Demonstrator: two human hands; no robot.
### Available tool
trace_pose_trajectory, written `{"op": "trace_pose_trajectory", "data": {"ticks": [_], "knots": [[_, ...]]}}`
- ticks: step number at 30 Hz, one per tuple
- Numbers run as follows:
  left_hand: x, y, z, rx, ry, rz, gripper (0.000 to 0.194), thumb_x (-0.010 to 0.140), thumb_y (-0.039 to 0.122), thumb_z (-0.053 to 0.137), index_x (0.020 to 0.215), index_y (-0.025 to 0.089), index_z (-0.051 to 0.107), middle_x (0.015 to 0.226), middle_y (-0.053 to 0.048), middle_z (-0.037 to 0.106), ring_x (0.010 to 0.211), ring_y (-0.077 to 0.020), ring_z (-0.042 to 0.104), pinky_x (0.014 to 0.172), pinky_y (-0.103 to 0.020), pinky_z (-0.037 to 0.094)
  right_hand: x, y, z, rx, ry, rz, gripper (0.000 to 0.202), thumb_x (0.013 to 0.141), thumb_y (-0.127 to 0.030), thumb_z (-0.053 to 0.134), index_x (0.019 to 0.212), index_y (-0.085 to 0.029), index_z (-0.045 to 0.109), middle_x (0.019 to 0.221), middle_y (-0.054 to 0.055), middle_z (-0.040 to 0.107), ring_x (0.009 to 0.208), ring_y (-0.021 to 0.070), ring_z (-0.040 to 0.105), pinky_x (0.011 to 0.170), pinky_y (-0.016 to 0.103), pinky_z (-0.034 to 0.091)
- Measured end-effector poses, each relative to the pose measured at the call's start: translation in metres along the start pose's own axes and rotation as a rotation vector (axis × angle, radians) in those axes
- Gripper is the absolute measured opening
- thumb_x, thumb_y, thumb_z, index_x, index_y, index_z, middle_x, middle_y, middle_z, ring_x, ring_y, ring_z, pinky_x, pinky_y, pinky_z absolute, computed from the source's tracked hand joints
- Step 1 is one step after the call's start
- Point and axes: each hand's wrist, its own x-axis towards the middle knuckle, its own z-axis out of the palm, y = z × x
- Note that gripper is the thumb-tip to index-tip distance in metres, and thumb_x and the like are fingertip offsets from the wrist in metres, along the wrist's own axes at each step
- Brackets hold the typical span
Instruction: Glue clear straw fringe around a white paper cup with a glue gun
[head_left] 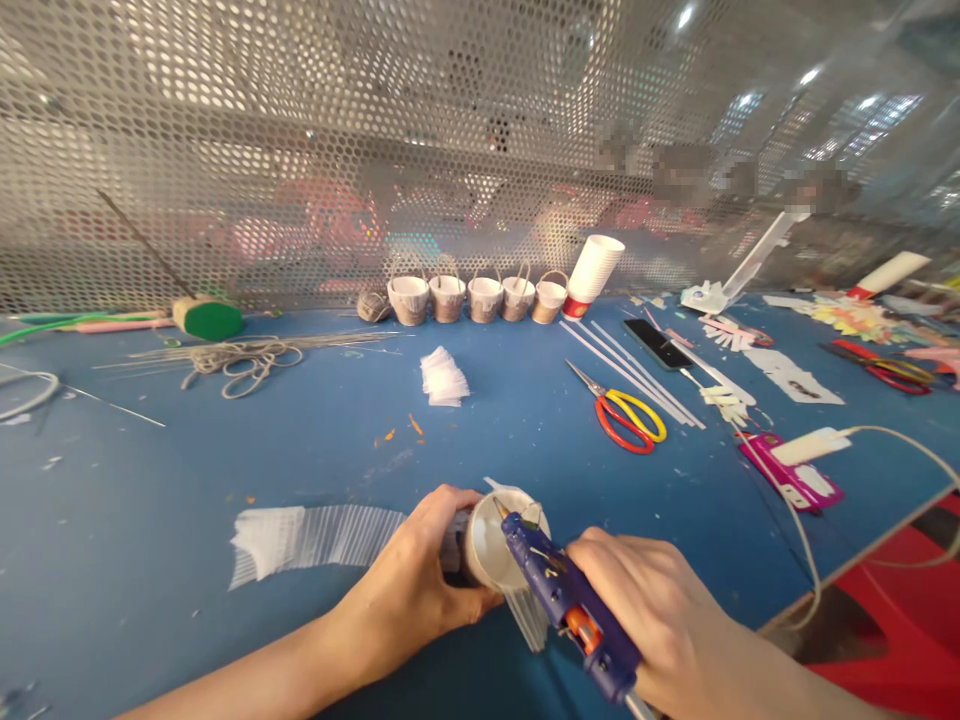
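Observation:
My left hand (412, 570) is wrapped round the side of a white paper cup (491, 552), whose open top faces the camera. A dark blue glue gun (559, 590) is gripped in my right hand (652, 610), its metal tip over the cup's rim. A pleated translucent white strip (330, 537) runs from the left along the blue table (360, 640) to the cup, partly hidden by my left fingers. More thin white strips show below the cup.
Small handled cups (484, 300) line the mesh wall, beside stacked paper cups (596, 270). Ahead lie folded white pieces (444, 378), red-and-yellow scissors (626, 418), a phone (658, 345) and white strips (637, 375). A cable crosses the right side near a magenta item (825, 485). Twine (247, 362) lies left.

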Motion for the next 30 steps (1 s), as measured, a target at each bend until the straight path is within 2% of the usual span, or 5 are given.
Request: {"op": "trace_pose_trajectory", "data": {"ticks": [5,13,21,30], "knots": [[0.0017,-0.0019,-0.0014,0.047,-0.013,0.028,0.041,0.067,0.022,0.07,0.104,0.021,0.052,0.099,-0.005,0.065,0.093,-0.0237,0.062,0.081,-0.038,0.052,-0.0005,-0.0007,0.0006,-0.03,-0.022,0.001,0.022,0.077,-0.004,0.033,0.086,-0.02,0.043,0.067,0.001,0.052,0.056,0.018,0.051,0.054,0.029,0.035],[0.0005,0.0,-0.001,0.06,0.011,0.014,0.04,0.067,0.023,0.072,0.103,0.02,0.054,0.099,-0.005,0.064,0.09,-0.022,0.063,0.076,-0.034,0.053,0.0021,0.0002,-0.0011,-0.045,0.006,-0.028,0.021,0.078,-0.003,0.032,0.082,-0.021,0.042,0.063,0.0,0.05,0.052,0.0171,0.048,0.052,0.029,0.034],[-0.0009,-0.003,-0.0003,0.051,0.039,0.067,0.037,0.069,0.025,0.07,0.102,0.021,0.055,0.093,-0.002,0.065,0.091,-0.0218,0.062,0.076,-0.033,0.053,0.0038,-0.0011,-0.0002,-0.051,-0.042,-0.032,0.019,0.077,-0.003,0.038,0.08,-0.021,0.042,0.066,0.0,0.052,0.056,0.0166,0.051,0.054,0.028,0.034],[0.0002,-0.0001,0.0003,0.066,0.023,-0.008,0.038,0.068,0.022,0.071,0.102,0.02,0.053,0.097,-0.005,0.064,0.091,-0.0223,0.062,0.074,-0.034,0.053,-0.0001,-0.0002,-0.0009,-0.062,-0.006,-0.028,0.021,0.079,-0.003,0.034,0.079,-0.021,0.044,0.064,0.0,0.051,0.053,0.0175,0.048,0.052,0.03,0.032]]}}
